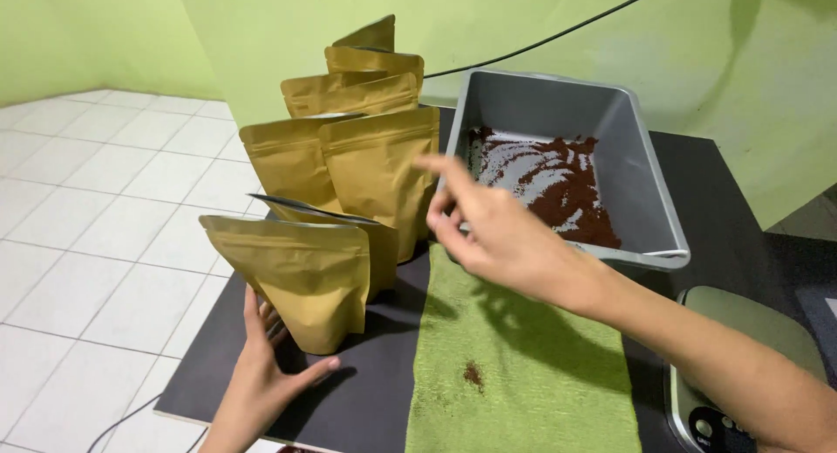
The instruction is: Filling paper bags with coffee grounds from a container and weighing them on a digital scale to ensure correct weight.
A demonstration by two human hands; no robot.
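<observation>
Standing gold pouches (349, 174) crowd the frame's centre-left, and the grey tub (649, 200) blocks the upper right. The green towel (523, 374) at lower centre lies open.

Matt, mustard-gold stand-up pouches (307, 279) of smooth foil-like film, faintly sheened. Grey rectangular plastic tub (641, 170), smooth and semi-glossy, holding coarse, grainy dark-brown powder (567, 191). Green terry cloth towel (523, 374), napped and rough. Black tabletop (366, 392), smooth and matt. Grey digital scale (741, 318), smooth satin platform.
</observation>
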